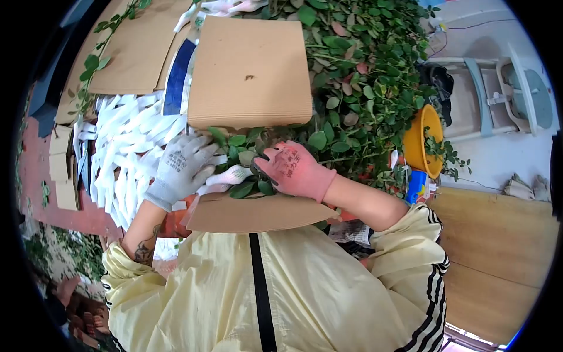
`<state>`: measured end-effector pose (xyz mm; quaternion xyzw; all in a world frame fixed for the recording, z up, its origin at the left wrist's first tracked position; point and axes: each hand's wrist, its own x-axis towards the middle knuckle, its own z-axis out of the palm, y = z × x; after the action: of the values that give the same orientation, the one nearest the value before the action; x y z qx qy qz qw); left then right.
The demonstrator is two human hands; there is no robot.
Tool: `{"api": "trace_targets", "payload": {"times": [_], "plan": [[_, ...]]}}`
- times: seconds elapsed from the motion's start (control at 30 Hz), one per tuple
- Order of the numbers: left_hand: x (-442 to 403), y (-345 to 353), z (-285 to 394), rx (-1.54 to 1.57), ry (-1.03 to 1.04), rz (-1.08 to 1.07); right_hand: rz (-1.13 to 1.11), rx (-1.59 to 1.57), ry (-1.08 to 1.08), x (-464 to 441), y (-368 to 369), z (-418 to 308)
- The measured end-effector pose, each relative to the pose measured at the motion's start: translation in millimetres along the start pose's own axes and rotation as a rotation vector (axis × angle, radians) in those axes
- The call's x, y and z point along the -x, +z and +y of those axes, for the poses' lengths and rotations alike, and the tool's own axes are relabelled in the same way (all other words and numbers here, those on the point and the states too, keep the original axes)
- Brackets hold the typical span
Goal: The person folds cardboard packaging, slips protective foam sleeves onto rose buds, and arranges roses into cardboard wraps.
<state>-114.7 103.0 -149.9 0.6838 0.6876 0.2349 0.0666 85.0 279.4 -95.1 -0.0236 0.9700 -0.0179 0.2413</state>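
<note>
My left hand [183, 167], in a light grey glove with print on its back, is beside a pile of white strips [129, 158]. Its fingers are apart, bent toward the leaves, with the thumb separate below them. My right hand [296, 171], in a pink-red glove, curls round leafy flower stems [247, 157]; its fingertips are partly hidden. Between the hands lie flower heads in white netting [226, 178], pale pink at the lower end. Just beyond the hands stands a brown corrugated cardboard block [249, 73]. A curved cardboard sheet [258, 214] lies against my body.
A thick heap of leafy stems [375, 76] covers the far right side. Past it is a yellow bucket [422, 141] with a blue box [417, 186] below. Flat cardboard [132, 53] and more netted flowers [246, 6] lie at the back. A white chair [498, 94] stands right.
</note>
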Motion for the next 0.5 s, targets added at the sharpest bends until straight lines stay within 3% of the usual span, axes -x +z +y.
{"api": "trace_targets", "payload": {"times": [0.07, 0.13, 0.2, 0.27, 0.33, 0.4, 0.47, 0.5], "plan": [[-0.1, 4.7, -4.8, -0.051, 0.051, -0.021, 0.150, -0.044, 0.047, 12.0, -7.2, -0.1], [1.3, 5.2, -3.8, -0.012, -0.102, -0.081, 0.211, -0.073, 0.076, 31.8, -19.4, 3.9], [-3.5, 2.0, 2.9, -0.010, -0.136, -0.048, 0.502, -0.135, 0.122, 52.8, -25.5, 9.8], [-14.0, -4.8, 7.7, -0.071, -0.203, -0.236, 0.612, -0.099, 0.279, 75.0, -48.9, 8.0], [-19.8, -5.8, 11.4, -0.098, -0.236, -0.301, 0.540, -0.322, 0.268, 88.0, -61.9, 19.9], [-14.2, -0.5, 9.7, -0.080, -0.165, -0.203, 0.676, -0.306, 0.242, 88.3, -44.5, 20.6], [-9.0, 2.9, 4.0, -0.017, -0.027, -0.116, 0.480, -0.404, 0.277, 80.5, -34.2, 20.1], [-5.8, 2.5, 4.2, 0.060, -0.007, -0.077, 0.490, -0.414, 0.275, 77.0, -32.5, 19.8]]}}
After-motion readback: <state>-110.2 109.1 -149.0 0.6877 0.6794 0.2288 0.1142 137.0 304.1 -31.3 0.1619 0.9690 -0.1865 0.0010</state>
